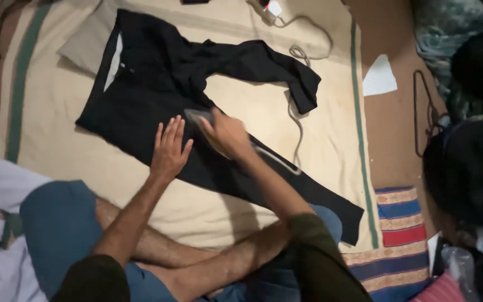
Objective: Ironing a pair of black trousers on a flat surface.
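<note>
Pressing black trousers (157, 95), centre frame: left hand (170, 148) flat, fingers spread, holding nothing. Right hand (227, 134) grip closed around iron (197, 116). Cream sheet (46, 112) beneath.

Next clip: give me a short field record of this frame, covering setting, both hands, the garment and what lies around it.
setting: cream cloth with green stripes spread on a brown floor
garment: black trousers laid flat, one leg folded sideways
left hand: flat on the trousers, fingers spread
right hand: gripping a dark clothes iron on the trousers
cord: white cable running to a plug at the top edge
nearby: white paper sheet, striped mat
</note>
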